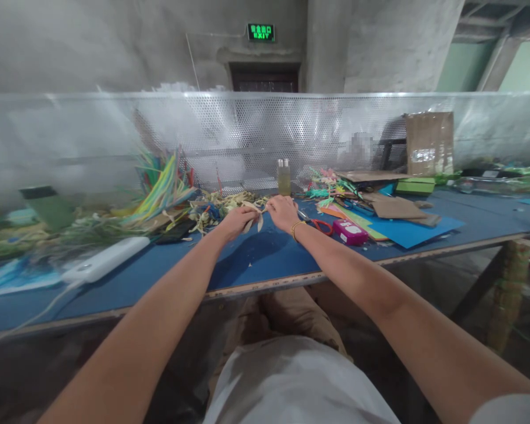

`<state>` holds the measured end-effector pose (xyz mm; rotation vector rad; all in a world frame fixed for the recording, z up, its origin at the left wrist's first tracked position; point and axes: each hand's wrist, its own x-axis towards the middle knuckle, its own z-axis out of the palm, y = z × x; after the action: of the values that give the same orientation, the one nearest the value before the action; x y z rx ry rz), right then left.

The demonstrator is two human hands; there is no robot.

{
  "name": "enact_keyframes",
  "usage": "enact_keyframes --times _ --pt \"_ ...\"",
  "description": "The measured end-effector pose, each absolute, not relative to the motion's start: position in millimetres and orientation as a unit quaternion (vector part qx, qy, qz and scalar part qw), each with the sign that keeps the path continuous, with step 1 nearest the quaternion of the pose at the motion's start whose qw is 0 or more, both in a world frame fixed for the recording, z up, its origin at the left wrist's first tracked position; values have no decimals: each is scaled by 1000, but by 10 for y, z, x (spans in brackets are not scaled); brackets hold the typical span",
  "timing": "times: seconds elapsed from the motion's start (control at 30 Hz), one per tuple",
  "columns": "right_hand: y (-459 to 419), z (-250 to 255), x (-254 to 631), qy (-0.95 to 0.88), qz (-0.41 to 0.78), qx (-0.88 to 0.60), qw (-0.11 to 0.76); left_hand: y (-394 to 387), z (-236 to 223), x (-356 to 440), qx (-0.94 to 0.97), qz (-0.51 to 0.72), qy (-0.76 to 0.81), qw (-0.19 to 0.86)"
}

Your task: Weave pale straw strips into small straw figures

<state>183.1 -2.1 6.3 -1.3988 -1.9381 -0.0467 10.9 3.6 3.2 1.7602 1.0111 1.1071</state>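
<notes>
Craft workshop: bare concrete walls, littered blue workbench (265,265), exit sign (261,32).

left hand (237,221) + right hand (283,213) pinch pale leaf strips (255,215) at frame centre | blue table (256,259) | red scissors (321,225) just right | glue bottle (284,176) behind

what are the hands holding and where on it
Both hands pinch a pale leaf strip between them: the left hand holds its left part, the right hand its right end. The exact finger placement is too small to tell.
</notes>
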Motion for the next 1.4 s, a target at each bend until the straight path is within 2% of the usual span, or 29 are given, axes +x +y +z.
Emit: enact_keyframes --times 0.47,0.67,0.9,0.97,1.17,1.4 --pt "-41 57 1805 -767 -15 -523 372 111 -1 72 741 430 403 322" --pt "-65 59 1794 -769 -9 -515 378 43 7 140 701 461 381 388" --pt "-170 132 1802 -672 -72 -565 473 30 31 164 615 511 376 469" --pt "-165 120 1798 -690 -59 -552 465 37 37 153 606 520 363 480" --pt "-44 15 1766 -782 80 -478 393 55 27 158 614 513 343 491" --pt "15 43 1777 -796 49 -480 366 17 53 164 609 496 353 509"
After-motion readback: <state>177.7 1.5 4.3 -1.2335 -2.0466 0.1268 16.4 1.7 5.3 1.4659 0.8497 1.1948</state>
